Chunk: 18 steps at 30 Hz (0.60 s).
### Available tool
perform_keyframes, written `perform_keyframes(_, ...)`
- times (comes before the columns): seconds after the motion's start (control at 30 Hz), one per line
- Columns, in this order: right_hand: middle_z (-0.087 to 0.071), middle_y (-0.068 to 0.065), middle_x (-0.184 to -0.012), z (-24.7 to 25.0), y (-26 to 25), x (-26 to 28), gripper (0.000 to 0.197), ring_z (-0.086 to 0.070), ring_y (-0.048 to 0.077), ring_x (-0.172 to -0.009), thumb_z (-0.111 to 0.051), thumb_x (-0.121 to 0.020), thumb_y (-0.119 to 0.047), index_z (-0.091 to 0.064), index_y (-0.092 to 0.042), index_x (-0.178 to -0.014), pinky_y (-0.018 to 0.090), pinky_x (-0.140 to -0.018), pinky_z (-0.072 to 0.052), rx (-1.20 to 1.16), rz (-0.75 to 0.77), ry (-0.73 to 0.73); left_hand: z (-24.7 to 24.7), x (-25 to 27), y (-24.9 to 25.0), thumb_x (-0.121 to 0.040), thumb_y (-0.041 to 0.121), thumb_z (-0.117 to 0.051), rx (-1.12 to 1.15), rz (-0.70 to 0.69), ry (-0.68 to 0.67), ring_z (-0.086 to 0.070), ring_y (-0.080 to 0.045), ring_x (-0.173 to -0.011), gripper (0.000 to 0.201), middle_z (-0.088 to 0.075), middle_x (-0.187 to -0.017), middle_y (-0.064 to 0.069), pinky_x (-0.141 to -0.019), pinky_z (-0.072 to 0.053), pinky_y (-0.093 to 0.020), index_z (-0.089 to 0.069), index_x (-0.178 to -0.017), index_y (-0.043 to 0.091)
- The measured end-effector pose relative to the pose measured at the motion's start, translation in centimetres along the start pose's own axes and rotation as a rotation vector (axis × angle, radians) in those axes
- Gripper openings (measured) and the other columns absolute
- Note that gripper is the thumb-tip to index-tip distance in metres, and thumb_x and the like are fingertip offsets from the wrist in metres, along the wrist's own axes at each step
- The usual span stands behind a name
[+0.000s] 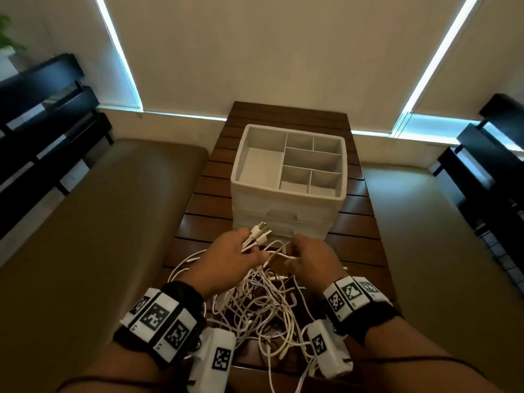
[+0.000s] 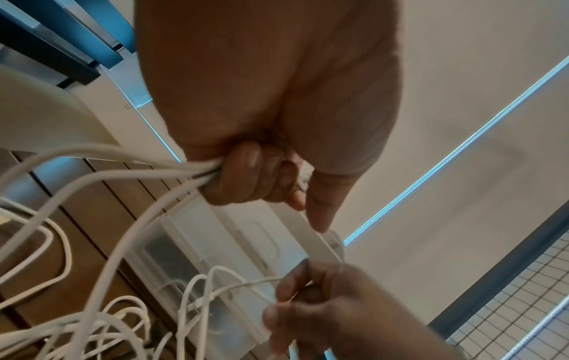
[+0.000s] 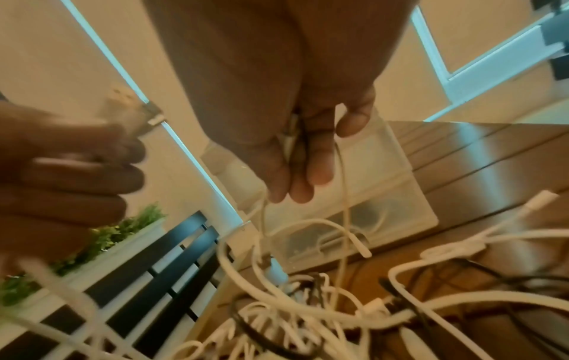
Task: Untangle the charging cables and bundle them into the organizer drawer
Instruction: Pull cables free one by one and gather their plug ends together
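A tangle of white charging cables (image 1: 258, 302) lies on the dark slatted table (image 1: 204, 199) in front of me. My left hand (image 1: 241, 248) grips a bunch of cable ends (image 1: 258, 232), their plugs sticking out past the fingers; in the left wrist view the cords (image 2: 129, 160) run into its curled fingers (image 2: 246, 175). My right hand (image 1: 306, 256) pinches a thin white cable (image 1: 279, 252) just right of the left hand; that cable (image 3: 292, 136) shows between its fingers (image 3: 317, 158). Behind both hands stands the white organizer (image 1: 289, 219), with shut drawers under its divided top tray.
Olive cushioned benches (image 1: 99, 236) flank the table on both sides. Black slatted chair backs (image 1: 42, 114) stand far left and far right. Drawn blinds cover the windows behind. A planter with green leaves (image 3: 101, 241) sits at the left.
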State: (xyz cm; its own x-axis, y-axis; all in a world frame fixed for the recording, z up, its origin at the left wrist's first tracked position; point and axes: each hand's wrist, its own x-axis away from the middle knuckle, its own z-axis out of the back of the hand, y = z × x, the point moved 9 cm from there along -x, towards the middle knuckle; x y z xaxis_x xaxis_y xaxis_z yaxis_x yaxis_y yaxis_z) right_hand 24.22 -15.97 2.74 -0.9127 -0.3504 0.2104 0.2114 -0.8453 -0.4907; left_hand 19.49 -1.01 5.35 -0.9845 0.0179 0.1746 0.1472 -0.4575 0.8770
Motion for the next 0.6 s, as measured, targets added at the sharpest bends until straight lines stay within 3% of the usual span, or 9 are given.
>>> perform_keyframes(0.07, -0.067, 0.004, -0.082, 1.2, -1.0, 0.2, 0.013, -0.062, 0.024, -0.079, -0.067, -0.077, -0.024, -0.061, -0.014, -0.082, 0.036, -0.072, -0.051, -0.042, 0.022, 0.033, -0.1, -0.3, -0.2, -0.081, 0.018, -0.076, 0.058, 0.013, 0.010, -0.052, -0.006, -0.062, 0.019, -0.056, -0.072, 0.005, -0.065, -0.047, -0.032, -0.058, -0.085, 0.013)
perform_keyframes(0.13, -0.068, 0.002, -0.081, 1.8, -1.9, 0.4, 0.008, -0.065, 0.018, -0.077, -0.071, -0.078, -0.019, -0.064, -0.015, -0.080, 0.034, -0.069, -0.054, -0.139, 0.043, -0.011, -0.5, -0.6, 0.0, -0.079, 0.012, -0.078, 0.126, -0.002, 0.006, -0.053, -0.005, -0.065, 0.022, -0.057, -0.075, 0.006, -0.067, -0.047, -0.029, -0.059, -0.089, 0.012)
perform_keyframes(0.2, -0.067, -0.004, -0.076, 2.3, -2.6, 0.8, 0.009, -0.063, 0.001, -0.066, -0.073, -0.079, -0.018, -0.066, -0.021, -0.077, 0.019, -0.057, -0.051, -0.278, 0.048, -0.077, -0.8, -0.6, 0.8, -0.078, 0.009, -0.078, 0.127, -0.035, -0.007, -0.051, 0.002, -0.061, 0.024, -0.056, -0.073, 0.009, -0.063, -0.046, -0.019, -0.059, -0.088, 0.019)
perform_keyframes(0.27, -0.065, -0.005, -0.072, 2.6, -3.3, 1.3, 0.014, -0.058, -0.006, -0.056, -0.073, -0.081, -0.014, -0.065, -0.024, -0.075, 0.011, -0.053, -0.046, -0.425, 0.066, -0.130, -1.1, -0.9, 0.9, -0.079, 0.008, -0.077, 0.169, -0.033, -0.032, -0.057, -0.001, -0.067, 0.023, -0.061, -0.076, 0.001, -0.066, -0.052, -0.022, -0.062, -0.092, 0.019)
perform_keyframes(0.33, -0.070, 0.006, -0.078, 2.7, -3.3, 1.7, 0.010, -0.065, 0.007, -0.066, -0.071, -0.083, -0.009, -0.067, -0.018, -0.080, 0.022, -0.065, -0.053, -0.626, 0.054, -0.149, -1.0, -1.0, 0.9, -0.082, 0.006, -0.075, 0.274, -0.033, -0.045, -0.064, -0.010, -0.076, 0.019, -0.067, -0.083, -0.005, -0.071, -0.057, -0.029, -0.066, -0.095, 0.016)
perform_keyframes(0.43, -0.073, 0.015, -0.090, 2.6, -2.2, 1.9, 0.007, -0.069, 0.027, -0.078, -0.068, -0.085, -0.006, -0.070, -0.009, -0.091, 0.043, -0.079, -0.056, -0.808, 0.014, -0.076, -1.2, -1.0, 1.1, -0.088, 0.002, -0.067, 0.372, -0.028, -0.061, -0.063, -0.001, -0.062, 0.013, -0.069, -0.070, 0.010, -0.056, -0.048, -0.014, -0.066, -0.097, 0.011)
perform_keyframes(0.5, -0.073, 0.011, -0.084, 2.4, -1.7, 1.8, 0.004, -0.070, 0.026, -0.074, -0.069, -0.085, -0.010, -0.071, -0.009, -0.089, 0.044, -0.076, -0.056, -0.815, -0.003, -0.004, -1.5, -0.6, 1.2, -0.092, 0.003, -0.062, 0.434, -0.015, -0.052, -0.060, 0.002, -0.053, 0.013, -0.068, -0.065, 0.010, -0.050, -0.045, -0.012, -0.066, -0.103, 0.006)
perform_keyframes(0.6, -0.073, 0.007, -0.075, 2.2, -1.7, 1.7, 0.007, -0.068, 0.018, -0.066, -0.072, -0.083, -0.015, -0.070, -0.008, -0.083, 0.038, -0.068, -0.056, -0.780, 0.000, 0.056, -1.7, -0.5, 1.1, -0.094, 0.018, -0.061, 0.511, 0.004, -0.013, -0.065, -0.007, -0.062, 0.018, -0.071, -0.077, -0.001, -0.054, -0.049, -0.019, -0.067, -0.107, 0.008)
